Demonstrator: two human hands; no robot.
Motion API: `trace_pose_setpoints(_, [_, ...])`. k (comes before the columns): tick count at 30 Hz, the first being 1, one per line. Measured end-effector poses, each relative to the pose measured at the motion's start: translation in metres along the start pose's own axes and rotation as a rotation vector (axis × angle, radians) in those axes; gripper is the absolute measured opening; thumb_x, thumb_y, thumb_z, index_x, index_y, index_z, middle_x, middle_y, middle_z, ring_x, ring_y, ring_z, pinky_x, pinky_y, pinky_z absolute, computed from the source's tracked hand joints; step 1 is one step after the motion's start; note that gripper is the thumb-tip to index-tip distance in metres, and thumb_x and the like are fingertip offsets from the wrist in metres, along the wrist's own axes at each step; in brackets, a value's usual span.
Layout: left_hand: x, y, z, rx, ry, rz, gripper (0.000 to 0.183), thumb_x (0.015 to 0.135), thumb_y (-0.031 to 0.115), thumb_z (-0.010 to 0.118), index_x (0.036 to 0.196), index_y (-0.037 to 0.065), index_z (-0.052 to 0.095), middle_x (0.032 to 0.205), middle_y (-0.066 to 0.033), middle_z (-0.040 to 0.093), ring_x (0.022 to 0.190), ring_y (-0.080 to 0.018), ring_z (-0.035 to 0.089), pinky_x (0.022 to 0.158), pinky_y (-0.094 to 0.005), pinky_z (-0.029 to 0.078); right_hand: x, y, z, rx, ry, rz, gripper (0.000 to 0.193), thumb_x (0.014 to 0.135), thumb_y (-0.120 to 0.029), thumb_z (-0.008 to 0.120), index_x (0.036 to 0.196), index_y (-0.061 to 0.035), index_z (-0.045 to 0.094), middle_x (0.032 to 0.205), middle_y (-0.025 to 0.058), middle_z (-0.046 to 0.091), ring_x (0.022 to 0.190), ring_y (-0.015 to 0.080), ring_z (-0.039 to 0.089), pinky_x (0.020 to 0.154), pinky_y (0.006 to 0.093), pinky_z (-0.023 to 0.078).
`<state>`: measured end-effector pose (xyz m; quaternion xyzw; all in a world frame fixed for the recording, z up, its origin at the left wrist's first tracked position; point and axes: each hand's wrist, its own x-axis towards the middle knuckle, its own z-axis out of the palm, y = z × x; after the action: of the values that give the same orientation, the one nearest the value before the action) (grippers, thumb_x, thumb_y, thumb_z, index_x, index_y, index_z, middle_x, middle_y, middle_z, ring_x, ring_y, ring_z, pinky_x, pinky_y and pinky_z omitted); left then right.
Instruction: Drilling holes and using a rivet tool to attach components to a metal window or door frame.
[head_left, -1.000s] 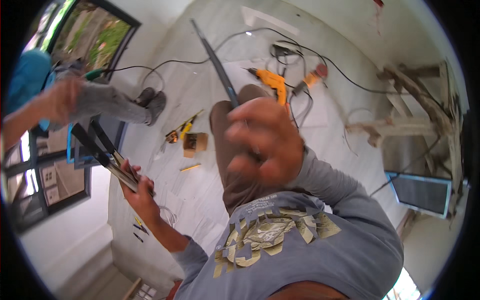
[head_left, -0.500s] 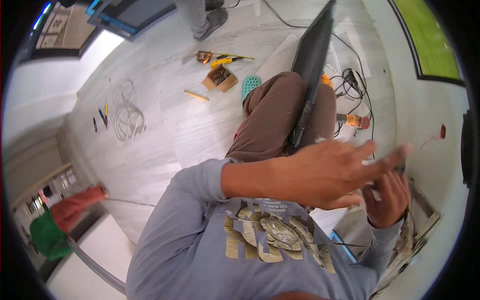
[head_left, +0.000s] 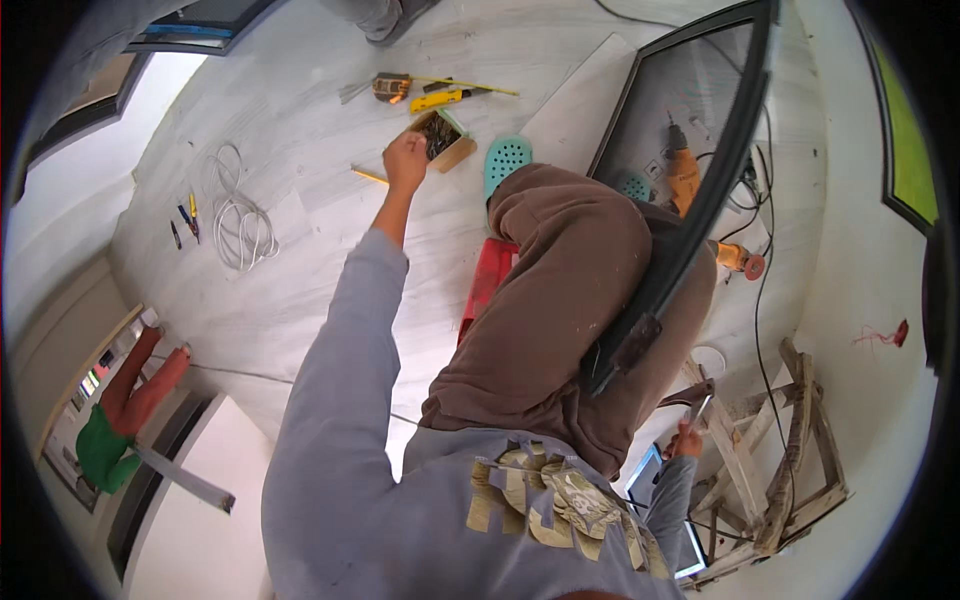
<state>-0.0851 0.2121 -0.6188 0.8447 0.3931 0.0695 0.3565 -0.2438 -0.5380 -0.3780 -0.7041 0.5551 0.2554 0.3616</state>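
Note:
My left arm stretches far forward, and my left hand [head_left: 405, 160] is at the near left edge of a small cardboard box [head_left: 458, 155] of dark little fasteners [head_left: 438, 135]. Its fingers are bent together; whatever they pinch is too small to make out. Down at my right side, my right hand [head_left: 685, 440] is closed round a hammer [head_left: 690, 394] with a dark head and a pale metal shaft. A black-framed glass panel [head_left: 690, 255] leans upright across my lap, its lower corner between my thighs.
Beyond the box lie a tape measure [head_left: 391, 87] and a yellow cutter [head_left: 437, 100]. An orange drill [head_left: 684, 178] shows through the glass, near an orange grinder [head_left: 738, 258] and cables. A wooden trestle [head_left: 780, 455] stands at right; another person [head_left: 115, 430] is far left.
My hands, together at the right before, have parted. The left has reached forward to the box, and the right has dropped low with the hammer. The view has shifted, showing more of the glass panel.

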Motion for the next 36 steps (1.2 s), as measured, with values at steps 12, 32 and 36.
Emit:
trace_pose_setpoints(12, [0.052,-0.055,0.109,0.459,-0.233,-0.399,0.024,0.078,0.021,0.070,0.095,0.005,0.073,0.101,-0.0198,0.070,0.097,-0.0387,0.066,0.086,-0.0462,0.053,-0.083,-0.017,0.029,-0.356,-0.023,0.145,0.024,0.089,-0.028,0.068,0.083,-0.0068,0.059,0.054,0.0024,0.049,0.038,0.0134,0.045,0.034,0.0302,0.034])
trace_pose_setpoints(32, [0.062,-0.013,0.139,0.367,-0.052,-0.455,0.031,0.082,0.019,0.066,0.106,0.000,0.068,0.100,-0.0231,0.069,0.091,-0.0355,0.068,0.081,-0.0439,0.055,-0.116,-0.085,0.067,-0.127,0.089,-0.045,0.019,0.092,-0.022,0.065,0.088,-0.0085,0.052,0.053,-0.0029,0.042,0.039,0.0073,0.037,0.036,0.0255,0.028])
trace_pose_setpoints(36, [0.039,0.015,0.097,-0.548,0.027,-0.661,0.034,0.086,0.000,0.062,0.119,-0.003,0.055,0.084,-0.0099,0.064,0.072,-0.0156,0.062,0.063,-0.0275,0.053,-0.124,-0.094,0.050,-0.092,0.388,-0.350,0.037,0.092,-0.020,0.065,0.123,-0.0068,0.049,0.052,-0.0018,0.040,0.041,0.0088,0.037,0.037,0.0248,0.028])
